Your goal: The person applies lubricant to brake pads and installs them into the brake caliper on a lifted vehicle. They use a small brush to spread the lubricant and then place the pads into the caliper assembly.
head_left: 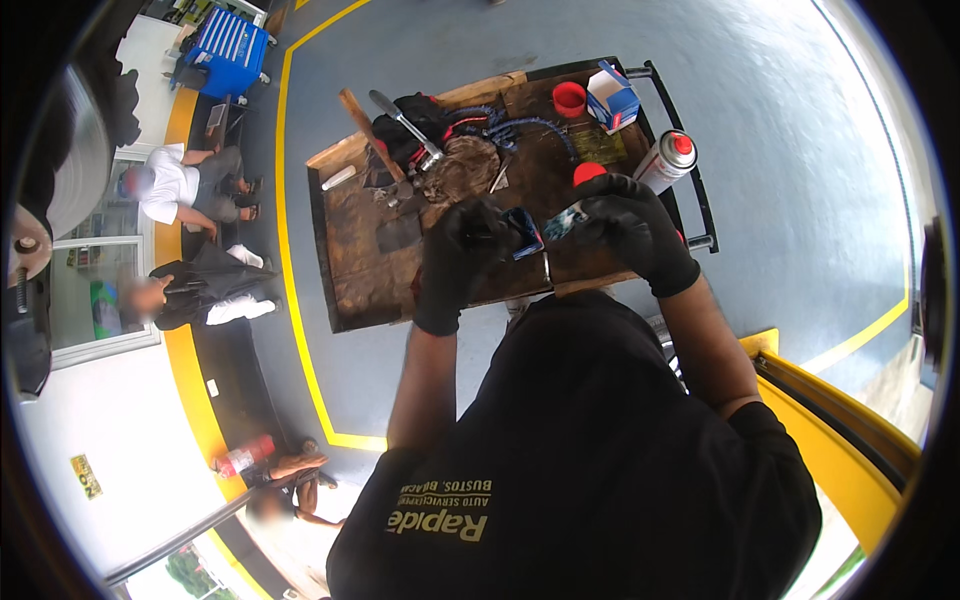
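Both my hands wear black gloves over a wooden-bottomed cart tray (350,280). My left hand (465,242) is curled closed beside a dark blue, flat rectangular item (525,232); what its fingers hold is unclear. My right hand (630,228) has bent, closed fingers at a pale blue-green patterned piece (566,218), with its grip partly hidden. Just beyond it is a red cap (589,172). A spray can (666,163) with a red top stands right of that hand. A ratchet (405,125), a brown rag (460,168) and a wooden-handled tool (368,135) lie beyond my left hand.
A red cup (568,98) and blue-white box (612,97) sit at the tray's far right. Two people (185,190) (200,290) are at the left wall, another person (290,490) at lower left. A blue tool cabinet (220,55) stands upper left; a yellow rail (820,415) is at right.
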The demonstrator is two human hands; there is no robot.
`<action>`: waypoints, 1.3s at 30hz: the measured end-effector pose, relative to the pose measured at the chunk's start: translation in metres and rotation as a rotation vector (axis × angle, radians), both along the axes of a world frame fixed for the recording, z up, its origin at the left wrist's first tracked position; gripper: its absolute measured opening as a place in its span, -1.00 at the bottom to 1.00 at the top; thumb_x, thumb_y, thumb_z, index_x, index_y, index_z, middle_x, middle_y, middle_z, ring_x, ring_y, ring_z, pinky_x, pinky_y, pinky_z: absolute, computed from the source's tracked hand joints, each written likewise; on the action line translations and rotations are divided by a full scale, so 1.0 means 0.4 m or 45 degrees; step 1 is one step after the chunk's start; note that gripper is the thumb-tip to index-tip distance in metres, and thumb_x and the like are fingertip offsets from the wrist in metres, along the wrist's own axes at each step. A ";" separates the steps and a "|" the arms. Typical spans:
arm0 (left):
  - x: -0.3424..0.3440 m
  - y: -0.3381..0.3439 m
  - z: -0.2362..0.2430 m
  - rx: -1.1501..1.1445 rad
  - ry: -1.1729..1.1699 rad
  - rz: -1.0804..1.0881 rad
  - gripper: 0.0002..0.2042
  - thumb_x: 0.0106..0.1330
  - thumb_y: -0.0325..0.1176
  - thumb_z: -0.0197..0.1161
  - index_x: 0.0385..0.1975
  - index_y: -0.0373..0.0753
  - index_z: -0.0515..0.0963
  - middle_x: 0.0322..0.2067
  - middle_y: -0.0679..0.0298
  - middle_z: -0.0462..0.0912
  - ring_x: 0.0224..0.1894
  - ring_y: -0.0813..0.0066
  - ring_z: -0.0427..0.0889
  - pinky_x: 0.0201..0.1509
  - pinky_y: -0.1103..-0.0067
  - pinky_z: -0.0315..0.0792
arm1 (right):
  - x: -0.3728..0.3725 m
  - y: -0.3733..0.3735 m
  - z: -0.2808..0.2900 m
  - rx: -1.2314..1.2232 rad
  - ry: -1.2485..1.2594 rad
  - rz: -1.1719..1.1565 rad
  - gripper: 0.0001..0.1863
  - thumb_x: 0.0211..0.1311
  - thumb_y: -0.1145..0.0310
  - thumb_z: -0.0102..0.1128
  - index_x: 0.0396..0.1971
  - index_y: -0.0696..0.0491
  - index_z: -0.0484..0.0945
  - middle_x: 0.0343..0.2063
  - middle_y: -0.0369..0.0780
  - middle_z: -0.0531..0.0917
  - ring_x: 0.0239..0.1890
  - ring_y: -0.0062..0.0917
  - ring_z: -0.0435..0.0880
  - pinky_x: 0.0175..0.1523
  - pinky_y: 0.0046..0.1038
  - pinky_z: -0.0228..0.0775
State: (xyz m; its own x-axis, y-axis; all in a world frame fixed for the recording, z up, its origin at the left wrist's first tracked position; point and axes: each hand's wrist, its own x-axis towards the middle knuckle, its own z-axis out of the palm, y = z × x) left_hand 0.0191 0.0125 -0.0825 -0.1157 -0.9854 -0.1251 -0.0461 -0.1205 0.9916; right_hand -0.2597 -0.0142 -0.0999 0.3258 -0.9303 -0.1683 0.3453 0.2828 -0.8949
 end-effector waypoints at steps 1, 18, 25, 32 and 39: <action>0.018 -0.013 -0.027 0.113 0.244 0.064 -0.67 0.38 -0.36 0.45 0.10 -0.27 0.63 -0.10 0.23 0.74 -0.10 0.44 0.77 0.01 0.53 0.68 | -0.005 -0.003 -0.022 -0.124 0.019 -0.005 -0.81 0.37 0.56 0.26 -0.06 0.13 0.67 -0.23 -0.27 0.73 -0.26 -0.61 0.71 -0.11 -0.49 0.58; 0.041 -0.038 -0.072 0.429 1.205 0.161 -0.86 0.56 -0.26 0.24 -0.04 -0.11 0.66 -0.18 0.25 0.79 -0.13 0.38 0.80 -0.07 0.44 0.72 | 0.107 0.010 -0.015 -0.390 0.096 -0.086 -0.91 0.39 0.62 0.35 -0.18 0.16 0.65 -0.30 -0.33 0.68 -0.23 -0.76 0.63 -0.14 -0.58 0.50; 0.054 -0.029 -0.096 0.418 1.394 0.073 -0.81 0.51 -0.37 0.26 0.04 -0.11 0.67 -0.06 0.24 0.79 0.03 0.26 0.79 0.14 0.37 0.71 | 0.102 0.003 -0.026 -0.291 0.037 -0.051 -0.88 0.37 0.62 0.39 -0.18 0.15 0.63 -0.29 -0.34 0.70 -0.23 -0.76 0.65 -0.12 -0.59 0.53; 0.040 -0.023 -0.074 0.315 1.318 0.096 -0.86 0.52 -0.37 0.25 -0.01 -0.09 0.65 -0.09 0.28 0.77 -0.02 0.31 0.77 0.11 0.40 0.68 | 0.117 0.003 -0.016 -0.323 0.049 -0.047 -0.85 0.38 0.61 0.39 -0.13 0.16 0.62 -0.29 -0.34 0.71 -0.23 -0.75 0.67 -0.13 -0.57 0.55; 0.042 -0.026 -0.081 0.316 1.191 0.176 -0.86 0.55 -0.29 0.23 -0.01 -0.08 0.63 -0.16 0.29 0.75 -0.08 0.37 0.77 0.01 0.44 0.68 | 0.112 0.009 0.003 -0.382 0.106 -0.034 -0.84 0.34 0.68 0.38 -0.18 0.12 0.64 -0.22 -0.36 0.70 -0.11 -0.73 0.69 0.01 -0.58 0.56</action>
State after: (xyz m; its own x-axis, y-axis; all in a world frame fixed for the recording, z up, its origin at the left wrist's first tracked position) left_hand 0.0358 0.0022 -0.1147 -0.1593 -0.9557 -0.2475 0.7766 -0.2761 0.5662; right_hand -0.2151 -0.0106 -0.0987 0.2974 -0.9505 0.0898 0.2710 -0.0061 -0.9626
